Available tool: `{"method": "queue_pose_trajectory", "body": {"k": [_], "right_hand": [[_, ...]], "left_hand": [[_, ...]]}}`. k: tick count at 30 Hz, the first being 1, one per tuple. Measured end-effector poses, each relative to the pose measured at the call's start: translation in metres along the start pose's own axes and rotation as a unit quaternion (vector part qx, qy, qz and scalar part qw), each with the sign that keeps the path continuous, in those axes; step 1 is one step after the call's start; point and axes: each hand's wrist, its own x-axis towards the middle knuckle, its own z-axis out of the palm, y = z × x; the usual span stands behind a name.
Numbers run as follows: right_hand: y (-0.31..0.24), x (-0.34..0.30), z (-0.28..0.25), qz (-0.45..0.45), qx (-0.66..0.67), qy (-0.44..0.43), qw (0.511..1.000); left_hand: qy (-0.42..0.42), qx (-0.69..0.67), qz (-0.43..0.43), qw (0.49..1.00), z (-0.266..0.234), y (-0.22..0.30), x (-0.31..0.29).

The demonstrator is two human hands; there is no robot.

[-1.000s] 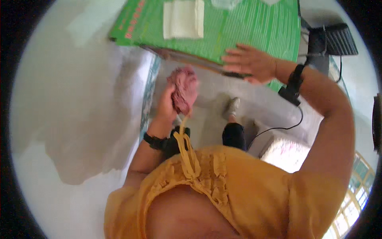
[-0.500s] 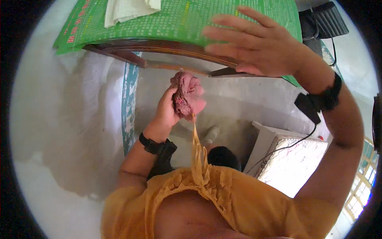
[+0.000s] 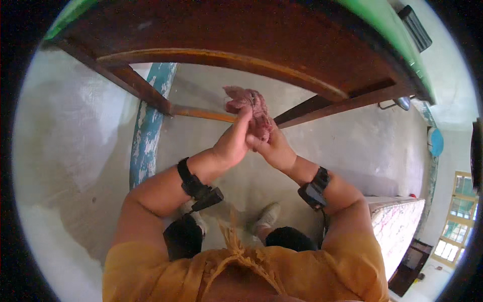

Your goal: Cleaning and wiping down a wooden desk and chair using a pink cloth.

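Observation:
A crumpled dusty-pink cloth (image 3: 259,106) is bunched between my two hands, in front of my body and lower than the table's near edge. My left hand (image 3: 234,141) grips it from the left, thumb lying up along the folds. From the right, my right hand (image 3: 279,151) closes on its lower part, and the heels of both hands almost meet. The fingers on the far side are largely hidden by the cloth. Black straps with small devices circle both wrists.
A dark wooden table (image 3: 226,32) with a green cover (image 3: 375,20) stands just ahead, its legs and crossbar below. At right is a pale block with a patterned face (image 3: 397,221). A teal painted band (image 3: 146,136) runs along the left wall. My shoes (image 3: 269,215) are beneath me.
My right hand has come down from over the table and joined the left on the cloth. My view has shifted, showing the table's front instead of its top and white cloth.

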Motion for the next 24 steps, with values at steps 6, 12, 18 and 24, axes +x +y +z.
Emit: {"method": "queue_pose_trajectory", "body": {"k": [6, 12, 18, 24], "right_hand": [[0.038, 0.029, -0.038, 0.012, 0.207, 0.004, 0.978], [0.029, -0.008, -0.087, -0.005, 0.233, -0.023, 0.972], [-0.015, -0.081, -0.110, -0.165, 0.557, -0.110, 0.806], [-0.069, -0.083, -0.123, -0.404, 0.041, 0.190, 0.894]], "left_hand": [[-0.064, 0.351, -0.011, 0.934, -0.043, 0.030, 0.033], [-0.100, 0.264, -0.034, 0.959, -0.049, 0.033, 0.051], [-0.191, 0.188, -0.153, 0.951, -0.017, 0.028, 0.063], [-0.206, 0.285, -0.026, 0.936, 0.016, 0.022, 0.062]]}}
